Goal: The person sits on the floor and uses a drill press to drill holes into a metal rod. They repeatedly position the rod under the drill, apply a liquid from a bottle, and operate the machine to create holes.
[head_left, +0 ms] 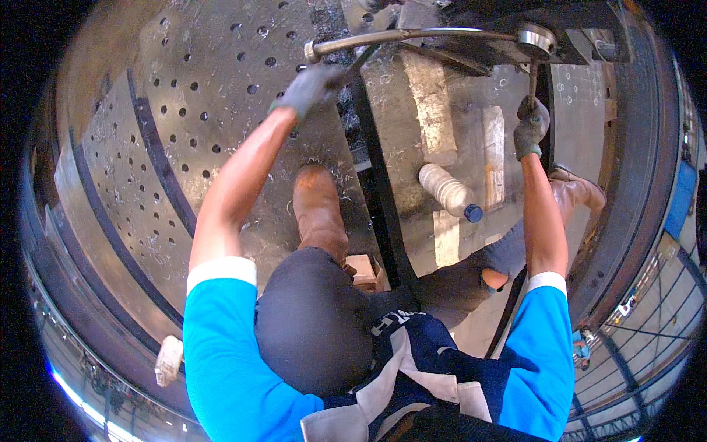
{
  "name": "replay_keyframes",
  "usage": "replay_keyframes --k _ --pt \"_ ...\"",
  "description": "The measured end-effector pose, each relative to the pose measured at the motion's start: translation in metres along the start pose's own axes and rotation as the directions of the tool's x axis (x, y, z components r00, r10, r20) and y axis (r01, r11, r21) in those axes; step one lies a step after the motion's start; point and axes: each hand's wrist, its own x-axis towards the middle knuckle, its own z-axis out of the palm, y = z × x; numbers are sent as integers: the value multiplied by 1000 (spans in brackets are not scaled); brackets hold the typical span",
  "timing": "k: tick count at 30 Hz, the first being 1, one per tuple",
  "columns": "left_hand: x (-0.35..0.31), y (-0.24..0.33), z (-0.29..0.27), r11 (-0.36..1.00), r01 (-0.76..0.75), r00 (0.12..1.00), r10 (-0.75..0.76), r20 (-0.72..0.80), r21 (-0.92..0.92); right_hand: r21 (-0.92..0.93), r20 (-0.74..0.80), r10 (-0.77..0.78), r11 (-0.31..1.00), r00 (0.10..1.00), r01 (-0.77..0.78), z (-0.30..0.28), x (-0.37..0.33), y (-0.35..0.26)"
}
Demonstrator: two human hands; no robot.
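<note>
My left hand (313,90), in a grey glove and somewhat blurred, is closed around a thin dark rod (362,60) that slants up to the right. Just above it is the capped left end of a long metal bar (434,33), which runs across to the right. My right hand (532,127), also gloved, grips an upright thin rod (533,79). On top of that rod is a round, shiny metal head (536,40), close to the bar's right end. Whether the bar and the head are joined, I cannot tell.
Perforated steel plates (213,96) stretch to the left. A ribbed clear bottle with a blue cap (445,188) lies between my boots, right of a dark beam (383,199). A small block-like box (362,271) is by my left boot (317,206). Dark steel pieces (471,59) lie ahead.
</note>
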Motion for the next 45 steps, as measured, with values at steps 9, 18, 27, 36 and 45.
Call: replay_keyframes --k 9,18,27,36,45 --pt "-87 85 -3 962 104 955 -167 246 251 -410 48 6 912 999 14 -7 -3 -8" --pt "-67 69 18 955 293 919 -294 -261 -44 -426 64 -122 894 990 138 -5 1 5" --pt "-42 85 39 947 291 924 -315 -219 -132 -355 9 -64 933 998 63 1 -5 -1" --pt "1 43 16 936 344 883 -349 -314 -71 -484 -37 -418 802 908 349 10 -10 -12" --pt "-88 52 3 730 539 646 -678 -351 -419 -587 185 -378 698 907 410 -59 11 -27"
